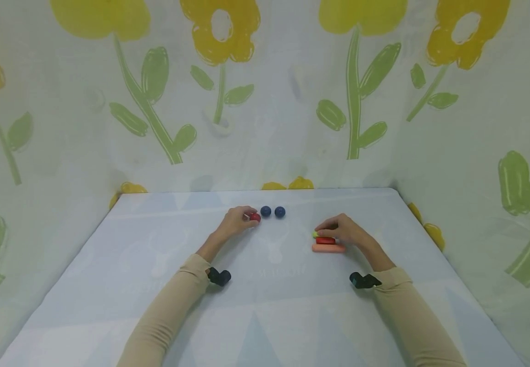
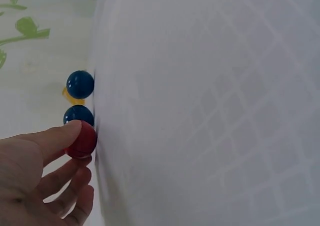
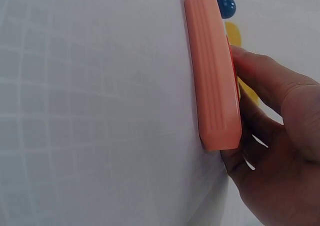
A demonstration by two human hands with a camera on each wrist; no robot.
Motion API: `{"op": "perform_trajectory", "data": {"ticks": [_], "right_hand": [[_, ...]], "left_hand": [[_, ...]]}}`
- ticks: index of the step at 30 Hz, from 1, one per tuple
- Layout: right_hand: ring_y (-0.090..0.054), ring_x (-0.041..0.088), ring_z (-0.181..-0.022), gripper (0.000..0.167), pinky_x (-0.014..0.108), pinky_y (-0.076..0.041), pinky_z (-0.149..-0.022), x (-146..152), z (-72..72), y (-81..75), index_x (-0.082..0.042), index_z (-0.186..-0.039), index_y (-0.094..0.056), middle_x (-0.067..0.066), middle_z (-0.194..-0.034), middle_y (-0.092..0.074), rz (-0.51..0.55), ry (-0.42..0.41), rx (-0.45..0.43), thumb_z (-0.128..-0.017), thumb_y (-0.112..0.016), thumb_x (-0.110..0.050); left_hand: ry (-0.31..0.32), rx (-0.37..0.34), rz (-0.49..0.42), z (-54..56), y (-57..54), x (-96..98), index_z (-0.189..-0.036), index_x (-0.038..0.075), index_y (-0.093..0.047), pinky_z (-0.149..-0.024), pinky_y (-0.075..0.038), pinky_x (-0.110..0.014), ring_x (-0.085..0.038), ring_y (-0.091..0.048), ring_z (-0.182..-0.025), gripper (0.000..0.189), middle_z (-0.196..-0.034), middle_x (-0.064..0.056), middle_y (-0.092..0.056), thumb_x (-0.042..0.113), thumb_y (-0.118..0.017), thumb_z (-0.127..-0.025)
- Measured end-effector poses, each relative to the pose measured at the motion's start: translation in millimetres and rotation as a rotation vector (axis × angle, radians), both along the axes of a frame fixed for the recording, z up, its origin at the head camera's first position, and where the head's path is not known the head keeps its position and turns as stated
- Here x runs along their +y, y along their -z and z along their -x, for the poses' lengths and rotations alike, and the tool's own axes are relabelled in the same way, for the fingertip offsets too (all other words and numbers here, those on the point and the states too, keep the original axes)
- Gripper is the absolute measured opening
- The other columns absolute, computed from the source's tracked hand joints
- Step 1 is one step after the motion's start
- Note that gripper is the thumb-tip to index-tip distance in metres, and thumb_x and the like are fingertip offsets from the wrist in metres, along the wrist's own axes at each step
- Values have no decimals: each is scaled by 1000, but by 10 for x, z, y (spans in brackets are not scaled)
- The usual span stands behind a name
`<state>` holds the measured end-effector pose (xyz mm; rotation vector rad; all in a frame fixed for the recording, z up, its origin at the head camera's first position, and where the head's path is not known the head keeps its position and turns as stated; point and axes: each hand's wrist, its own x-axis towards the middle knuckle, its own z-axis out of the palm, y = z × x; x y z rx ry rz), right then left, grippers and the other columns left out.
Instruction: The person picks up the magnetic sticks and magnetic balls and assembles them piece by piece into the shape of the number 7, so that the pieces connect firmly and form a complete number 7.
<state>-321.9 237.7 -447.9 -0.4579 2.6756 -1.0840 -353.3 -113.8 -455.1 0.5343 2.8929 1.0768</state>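
Left hand pinches red ball just left of two blue balls, probably so it can't roll. Right hand pinches yellow-green piece, far side of red stick and salmon stick.

Balls and bars on pale table

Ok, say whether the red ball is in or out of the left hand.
In: the left hand pinches the red ball between thumb and fingers.
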Motion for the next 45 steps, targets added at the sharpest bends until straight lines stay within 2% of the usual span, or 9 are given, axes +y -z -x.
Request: {"op": "perform_trajectory", "data": {"ticks": [8, 17, 25, 32, 35, 42, 45], "right_hand": [[-61, 19, -95, 21, 28, -50, -81, 6, -4, 15, -10, -108, -76, 10, -110, -73, 4, 4, 4, -92, -69, -22], [-63, 20, -99, 21, 33, -52, -86, 9, -11, 16, -11, -108, -76, 10, -112, -73, 15, 9, 2, -91, -69, -21], [-62, 20, -99, 22, 33, -52, -86, 18, 4, 43, -11, -109, -76, 10, -112, -73, 20, 13, 3, -91, -70, -23], [-62, 19, -98, 22, 30, -51, -85, 6, 9, 72, -12, -109, -76, 8, -111, -73, 18, 33, -9, -91, -70, -24], [-61, 19, -99, 22, 30, -51, -86, -1, 4, 73, -13, -109, -76, 7, -112, -73, 18, 37, -10, -91, -70, -24], [-62, 21, -102, 23, 36, -51, -89, 7, -30, 52, -11, -110, -75, 10, -113, -72, 16, 3, 35, -92, -69, -24], [-62, 21, -103, 24, 36, -51, -89, 14, -31, 64, -11, -110, -75, 9, -114, -72, 7, 2, 45, -92, -69, -25]], "left_hand": [[35, 4, 9, -42, 20, 27, -126, 10, -65, -88, -52, -35, -22, -62, -98, 40, -111, -11, -69, 16, -74, -87], [89, -49, 25, -158, -11, 81, -124, 13, -67, -85, -54, -31, -19, -60, -94, 40, -107, -7, -67, 18, -77, -86], [131, -35, 44, -260, -47, 112, -121, 15, -70, -84, -53, -29, -18, -59, -95, 36, -107, -6, -63, 15, -77, -85], [136, -37, 39, -329, -85, 104, -121, 14, -70, -78, -50, -25, -15, -58, -92, 31, -106, -3, -66, 19, -71, -91], [141, -41, 42, -337, -87, 88, -121, 15, -71, -78, -49, -24, -14, -58, -91, 30, -106, -2, -68, 18, -70, -91], [188, 4, 66, -288, -91, 71, -121, 9, -70, -80, -52, -26, -16, -62, -92, 33, -105, -4, -71, 18, -71, -90], [174, -19, 74, -278, -102, 74, -122, 8, -69, -81, -53, -26, -15, -62, -92, 36, -104, -4, -71, 21, -73, -88]]}}
